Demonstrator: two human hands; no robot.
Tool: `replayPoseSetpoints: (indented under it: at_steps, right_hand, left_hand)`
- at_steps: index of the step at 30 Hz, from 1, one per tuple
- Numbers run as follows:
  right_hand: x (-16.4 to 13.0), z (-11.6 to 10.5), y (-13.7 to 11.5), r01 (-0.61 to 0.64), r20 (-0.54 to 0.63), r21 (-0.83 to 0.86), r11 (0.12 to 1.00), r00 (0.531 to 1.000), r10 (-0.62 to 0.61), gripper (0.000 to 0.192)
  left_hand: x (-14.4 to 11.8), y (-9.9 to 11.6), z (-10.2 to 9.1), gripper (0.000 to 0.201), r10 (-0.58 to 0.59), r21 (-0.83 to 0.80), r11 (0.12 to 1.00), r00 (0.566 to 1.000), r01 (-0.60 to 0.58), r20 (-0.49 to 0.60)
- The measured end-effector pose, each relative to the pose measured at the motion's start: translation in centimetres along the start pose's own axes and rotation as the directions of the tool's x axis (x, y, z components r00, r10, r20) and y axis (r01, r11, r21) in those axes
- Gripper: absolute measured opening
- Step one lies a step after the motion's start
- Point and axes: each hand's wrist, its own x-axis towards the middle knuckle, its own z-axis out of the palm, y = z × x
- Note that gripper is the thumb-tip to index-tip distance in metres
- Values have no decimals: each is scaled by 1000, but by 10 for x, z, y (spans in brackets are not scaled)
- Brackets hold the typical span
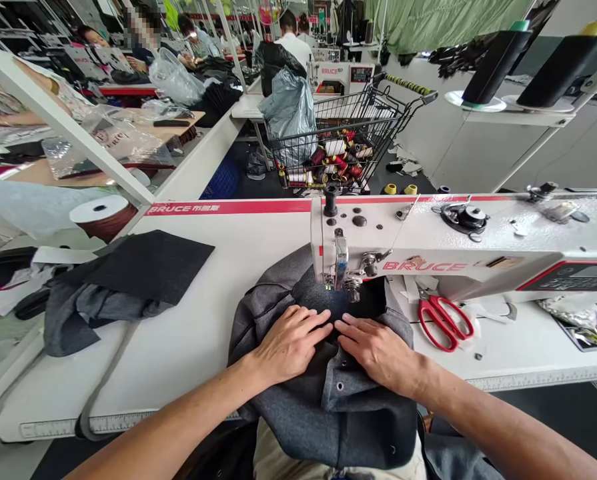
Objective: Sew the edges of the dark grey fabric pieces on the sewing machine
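A dark grey denim garment (328, 400) with metal snaps lies on the white table (193, 333) under the needle of a white Bruce sewing machine (458, 247). My left hand (291, 340) rests flat on the fabric just left of the needle, fingers spread and pointing right. My right hand (378, 350) presses flat on the fabric beside it, fingertips almost touching the left hand's. Both hands hold the cloth down in front of the presser foot (351, 287).
Red-handled scissors (443, 320) lie right of the garment under the machine arm. A pile of dark fabric pieces (128, 280) sits at the left. A wire cart (343, 140) with thread spools stands behind the table. Other people work at far tables.
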Motion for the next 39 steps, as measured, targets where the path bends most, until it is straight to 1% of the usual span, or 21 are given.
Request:
replayPoseSetpoints:
  at_steps: [3, 6, 11, 17, 27, 33, 39]
  right_hand:
    - [0, -1, -1, 4, -3, 9, 1000, 1000, -4, 34]
    - [1, -1, 1, 7, 2, 7, 1000, 1000, -7, 42]
    - [8, 1, 8, -6, 30, -13, 1000, 1000, 7, 40]
    - [19, -3, 19, -11, 48, -37, 999, 999, 13, 39]
    - [29, -7, 30, -40, 64, -87, 995, 997, 46, 38]
    - [34, -3, 41, -57, 99, -93, 994, 993, 67, 41]
    - [38, 4, 53, -98, 60, -60, 993, 993, 102, 42]
  left_hand:
    - [-2, -3, 3, 42, -3, -30, 1000, 999, 1, -44]
    - [-1, -7, 3, 40, -10, -46, 999, 999, 8, -46]
    - [6, -17, 3, 40, -12, -49, 999, 999, 10, -39]
    - [14, -29, 3, 41, -9, -23, 1000, 999, 8, -45]
    - [23, -43, 5, 47, -21, -1, 1000, 1000, 21, -16]
    - [29, -48, 5, 47, -45, 14, 999, 999, 46, -18]
    - [36, -52, 2, 48, -60, 16, 998, 998, 60, -7]
